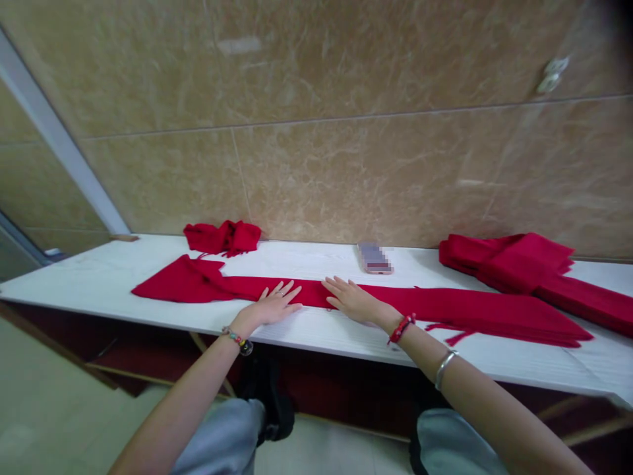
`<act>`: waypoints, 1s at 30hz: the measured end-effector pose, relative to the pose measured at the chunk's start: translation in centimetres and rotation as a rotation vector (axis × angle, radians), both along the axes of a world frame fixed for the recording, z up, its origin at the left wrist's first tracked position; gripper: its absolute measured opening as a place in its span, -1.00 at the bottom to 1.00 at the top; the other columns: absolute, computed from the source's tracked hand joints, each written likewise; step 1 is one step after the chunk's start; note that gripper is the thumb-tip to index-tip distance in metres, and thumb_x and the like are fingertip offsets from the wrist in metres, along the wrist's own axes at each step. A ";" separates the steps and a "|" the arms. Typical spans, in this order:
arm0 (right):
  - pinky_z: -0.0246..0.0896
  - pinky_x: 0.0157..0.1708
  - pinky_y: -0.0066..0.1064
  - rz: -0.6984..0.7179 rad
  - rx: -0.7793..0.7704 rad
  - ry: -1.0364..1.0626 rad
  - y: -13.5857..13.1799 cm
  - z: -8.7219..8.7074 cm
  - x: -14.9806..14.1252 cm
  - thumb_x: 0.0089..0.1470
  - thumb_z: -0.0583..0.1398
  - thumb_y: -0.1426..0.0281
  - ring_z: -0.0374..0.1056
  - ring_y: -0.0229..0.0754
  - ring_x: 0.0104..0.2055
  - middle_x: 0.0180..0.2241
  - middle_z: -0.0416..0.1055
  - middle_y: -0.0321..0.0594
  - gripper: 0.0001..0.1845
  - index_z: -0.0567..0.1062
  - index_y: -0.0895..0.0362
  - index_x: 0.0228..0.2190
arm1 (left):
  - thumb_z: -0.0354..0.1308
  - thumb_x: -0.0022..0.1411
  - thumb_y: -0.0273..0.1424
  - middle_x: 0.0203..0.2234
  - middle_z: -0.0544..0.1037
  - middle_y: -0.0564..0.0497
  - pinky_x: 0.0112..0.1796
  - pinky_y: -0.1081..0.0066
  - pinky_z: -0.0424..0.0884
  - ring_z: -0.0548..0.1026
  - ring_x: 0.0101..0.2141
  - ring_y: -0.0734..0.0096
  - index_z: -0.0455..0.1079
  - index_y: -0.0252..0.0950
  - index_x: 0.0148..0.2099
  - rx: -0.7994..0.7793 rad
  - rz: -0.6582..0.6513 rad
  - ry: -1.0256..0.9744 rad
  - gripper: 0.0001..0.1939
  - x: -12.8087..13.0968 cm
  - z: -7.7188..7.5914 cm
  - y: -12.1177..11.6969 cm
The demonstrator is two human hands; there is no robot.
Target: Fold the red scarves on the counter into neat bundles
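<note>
L fingers, R fingers spread on red cloth, hiding pt; phone scrn pixelated.

The bench has room at its left end and, along the far side, between crumpled cloth and phone. A long red strip bars the middle, a folded bundle the far right, a wall the far edge.
</note>
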State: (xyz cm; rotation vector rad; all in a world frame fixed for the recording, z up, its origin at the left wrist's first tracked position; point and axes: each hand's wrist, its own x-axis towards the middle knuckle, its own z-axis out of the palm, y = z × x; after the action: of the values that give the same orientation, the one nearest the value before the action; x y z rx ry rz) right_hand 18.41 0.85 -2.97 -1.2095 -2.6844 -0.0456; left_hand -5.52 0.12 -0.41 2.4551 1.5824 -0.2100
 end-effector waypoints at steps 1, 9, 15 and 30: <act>-0.05 0.08 0.00 0.018 -0.012 0.004 0.2 -0.2 -0.4 0.21 -0.18 0.23 -0.14 0.02 0.23 0.19 -0.03 0.01 -0.45 0.02 0.22 0.17 | -0.37 0.24 0.02 0.25 -0.25 -0.01 0.09 -0.04 -0.19 -0.28 0.22 0.13 -0.24 -0.13 0.29 0.010 0.034 0.009 -0.35 -1.0 -0.1 0.0; -0.15 0.12 0.02 0.002 -0.091 -0.018 0.4 -0.3 -1.1 0.19 -0.18 0.13 -0.15 0.00 0.23 0.20 -0.06 -0.01 -0.39 0.04 0.18 0.17 | -0.35 0.22 0.02 0.24 -0.17 -0.08 0.02 -0.18 -0.08 -0.15 0.19 -0.09 -0.16 -0.15 0.28 0.096 0.394 0.092 -0.34 -7.0 -0.4 1.2; -0.06 0.12 -0.11 0.102 0.027 -0.007 0.0 1.2 -4.5 0.11 0.02 0.34 -0.03 0.00 0.19 0.16 0.05 0.06 -0.45 0.15 0.25 0.12 | -0.29 0.26 -0.28 0.24 -0.13 -0.07 0.06 -0.14 -0.17 -0.16 0.21 0.11 -0.12 -0.19 0.28 0.140 0.421 0.152 -0.46 -10.7 0.7 1.6; 0.16 0.02 -0.23 0.132 0.158 0.040 0.6 0.8 -4.4 0.04 -0.09 0.68 0.18 -0.08 0.08 0.05 0.25 -0.01 -0.47 0.27 0.21 0.05 | -0.18 0.18 -0.57 -0.02 0.37 -0.05 0.02 0.44 0.19 0.31 -0.01 0.36 0.31 -0.28 0.06 0.634 0.199 0.035 -0.55 -13.6 0.7 1.9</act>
State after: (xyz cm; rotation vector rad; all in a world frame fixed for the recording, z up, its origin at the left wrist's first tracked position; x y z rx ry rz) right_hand 14.06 1.40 -2.13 -0.9755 -2.6618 -0.2083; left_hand -19.16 1.99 0.29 2.6944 2.1529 0.3363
